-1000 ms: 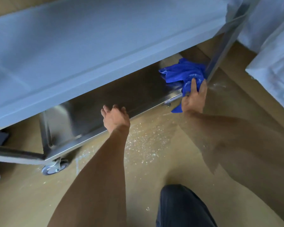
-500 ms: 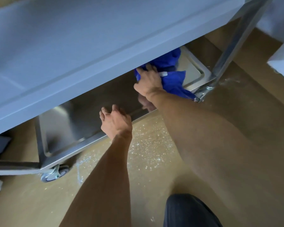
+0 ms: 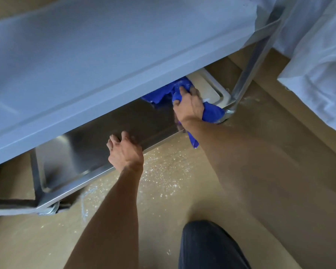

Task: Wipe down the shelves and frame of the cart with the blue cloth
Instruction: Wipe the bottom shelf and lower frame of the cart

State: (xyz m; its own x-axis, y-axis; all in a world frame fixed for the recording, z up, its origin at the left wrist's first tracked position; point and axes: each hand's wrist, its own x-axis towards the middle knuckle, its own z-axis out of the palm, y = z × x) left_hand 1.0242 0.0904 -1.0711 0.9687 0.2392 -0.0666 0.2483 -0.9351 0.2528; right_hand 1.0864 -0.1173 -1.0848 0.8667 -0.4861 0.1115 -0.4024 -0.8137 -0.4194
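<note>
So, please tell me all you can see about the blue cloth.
The blue cloth is bright blue, soft and crumpled. It lies bunched on the metal bottom shelf near its right end, close to the corner post. The right hand grips its middle. One part spreads back under the upper shelf, and a tail hangs over the front rim toward the floor.

Blue cloth bunched on steel cart's bottom shelf, right end.

White bedding hangs at the upper right above a tan floor scattered with pale specks, and a dark-trousered knee shows at the bottom edge.
</note>
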